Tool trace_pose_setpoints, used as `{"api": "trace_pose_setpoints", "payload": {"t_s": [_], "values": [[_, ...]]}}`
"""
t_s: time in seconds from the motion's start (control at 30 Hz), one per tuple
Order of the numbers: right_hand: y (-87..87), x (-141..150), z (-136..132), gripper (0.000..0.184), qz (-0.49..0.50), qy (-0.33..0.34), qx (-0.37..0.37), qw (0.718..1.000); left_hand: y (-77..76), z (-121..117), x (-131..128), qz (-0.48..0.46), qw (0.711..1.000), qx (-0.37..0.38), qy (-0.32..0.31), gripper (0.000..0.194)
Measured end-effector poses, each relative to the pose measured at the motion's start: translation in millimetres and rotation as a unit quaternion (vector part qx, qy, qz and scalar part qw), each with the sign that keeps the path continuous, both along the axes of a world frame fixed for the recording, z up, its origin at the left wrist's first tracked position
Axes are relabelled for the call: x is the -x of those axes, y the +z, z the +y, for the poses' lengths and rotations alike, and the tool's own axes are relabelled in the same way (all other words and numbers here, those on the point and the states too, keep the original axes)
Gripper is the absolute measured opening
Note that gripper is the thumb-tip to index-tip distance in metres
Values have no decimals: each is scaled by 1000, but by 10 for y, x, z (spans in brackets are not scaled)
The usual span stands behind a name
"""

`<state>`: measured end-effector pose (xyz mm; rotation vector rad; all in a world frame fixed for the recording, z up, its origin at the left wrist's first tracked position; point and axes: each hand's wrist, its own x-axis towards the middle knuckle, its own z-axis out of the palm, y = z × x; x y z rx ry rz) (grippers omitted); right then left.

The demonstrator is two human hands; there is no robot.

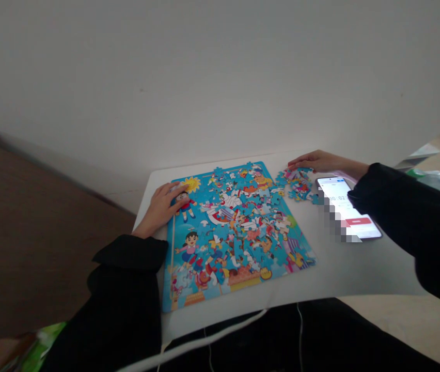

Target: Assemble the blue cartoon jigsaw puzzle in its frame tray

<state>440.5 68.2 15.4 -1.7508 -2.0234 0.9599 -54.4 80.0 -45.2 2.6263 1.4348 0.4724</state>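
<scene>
A blue cartoon jigsaw puzzle board (309, 256) lies on a small white table, with many loose pieces scattered over its middle. My left hand (161, 204) rests on the board's upper left corner, fingers stretched and the thumb apart, beside a yellow sun and a cartoon child in red. To the right of the board is a heap of loose puzzle pieces (301, 183). Over the far side of this heap reaches my right hand (318, 160), its fingers extended and touching the pieces. I see no piece lifted in either hand.
A lit phone (354, 219) showing a timer lies right of the heap, under my right forearm. Behind the white table (220, 305) rises a pale wall (220, 77). A brown wooden panel (37, 232) stands at left. A white cable (204, 341) crosses my lap.
</scene>
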Motion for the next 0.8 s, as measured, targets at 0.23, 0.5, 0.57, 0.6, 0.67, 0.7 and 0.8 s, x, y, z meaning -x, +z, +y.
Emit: {"api": "trace_pose_setpoints", "payload": {"t_s": [0.23, 0.5, 0.57, 0.6, 0.67, 0.7, 0.8], "values": [[-92, 106, -29, 41, -76, -3, -69, 995, 6, -12, -16, 0, 1000, 4, 9, 49], [112, 394, -250, 48, -224, 12, -162, 961, 72, -86, -85, -3, 1000, -29, -1, 42], [195, 550, -383, 48, -224, 27, -170, 959, 95, -113, -108, 0, 999, -40, 9, 38], [229, 645, -467, 46, -218, 42, -171, 960, 109, -125, -117, 1, 999, -47, 13, 36], [271, 858, -662, 42, -198, 92, -166, 962, 156, -149, -130, 2, 998, -64, 21, 35], [278, 972, -768, 40, -183, 126, -163, 961, 192, -166, -136, 1, 997, -75, 24, 35], [240, 1308, -1076, 37, -138, 229, -170, 949, 347, -286, -174, -13, 994, -108, 31, 36]]}}
